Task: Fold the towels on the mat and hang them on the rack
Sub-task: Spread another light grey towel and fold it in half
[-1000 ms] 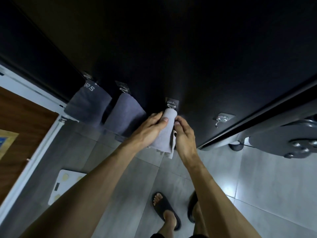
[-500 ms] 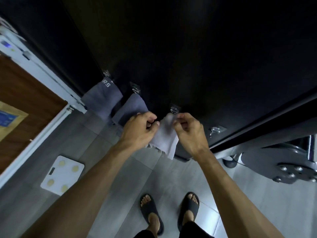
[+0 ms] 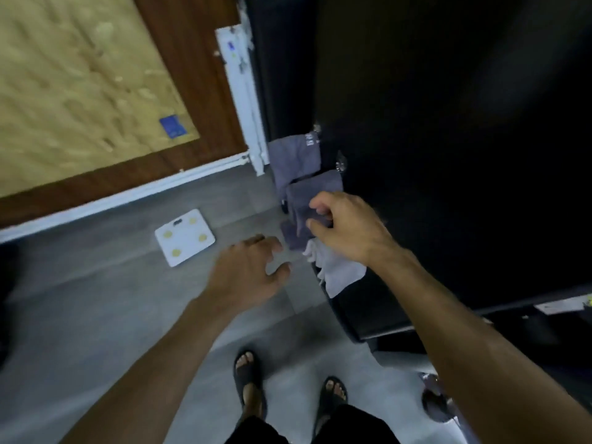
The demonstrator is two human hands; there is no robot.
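White towel [image 3: 341, 272] hangs long axis down; L hand [image 3: 248, 272] loose, empty; R hand [image 3: 347, 225] grip unclear.

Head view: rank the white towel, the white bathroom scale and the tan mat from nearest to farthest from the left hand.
From the left hand:
1. White towel, just to its right, hanging below the right hand.
2. White bathroom scale, on the grey floor to its left.
3. Tan mat, far up-left on the wooden floor beyond the white threshold.
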